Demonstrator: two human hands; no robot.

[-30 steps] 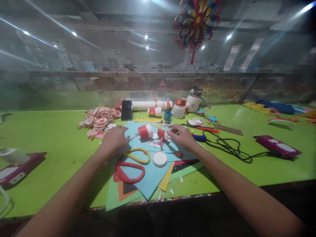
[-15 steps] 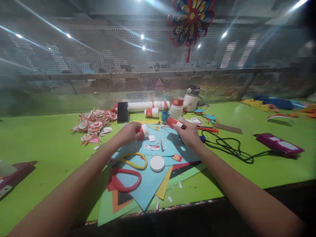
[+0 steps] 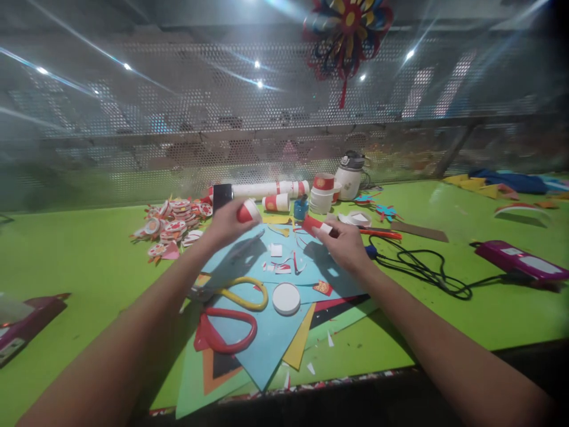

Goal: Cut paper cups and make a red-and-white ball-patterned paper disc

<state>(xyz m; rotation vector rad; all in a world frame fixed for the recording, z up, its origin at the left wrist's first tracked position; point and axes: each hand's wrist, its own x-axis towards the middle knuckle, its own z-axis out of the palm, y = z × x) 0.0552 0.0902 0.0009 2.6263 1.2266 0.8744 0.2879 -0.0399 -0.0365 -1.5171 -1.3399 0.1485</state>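
My left hand (image 3: pixel 226 225) grips a red-and-white paper cup (image 3: pixel 249 211) held tilted above the blue paper (image 3: pixel 255 332). In my right hand (image 3: pixel 347 243) is a red-and-white piece of paper cup (image 3: pixel 315 225), pinched between thumb and fingers. Small white and red scraps (image 3: pixel 276 250) lie on the blue paper between the hands. Nearer to me are a white paper disc (image 3: pixel 286 298) and a pair of scissors with one yellow and one red handle (image 3: pixel 231 349). The scissor blades are partly hidden by my left forearm.
A pile of decorated paper discs (image 3: pixel 174 220) lies left, beside a black phone (image 3: pixel 222 196). Behind are a lying cup (image 3: pixel 276 203), a blue bottle (image 3: pixel 301 209), stacked cups (image 3: pixel 322 193) and a white jar (image 3: pixel 349 175). Black cable (image 3: pixel 422 270) runs to a purple device (image 3: pixel 520 260).
My left hand has lifted the paper cup up and slightly left, off the blue paper. My right hand keeps hold of its red-and-white piece with little movement. The view has shifted slightly.
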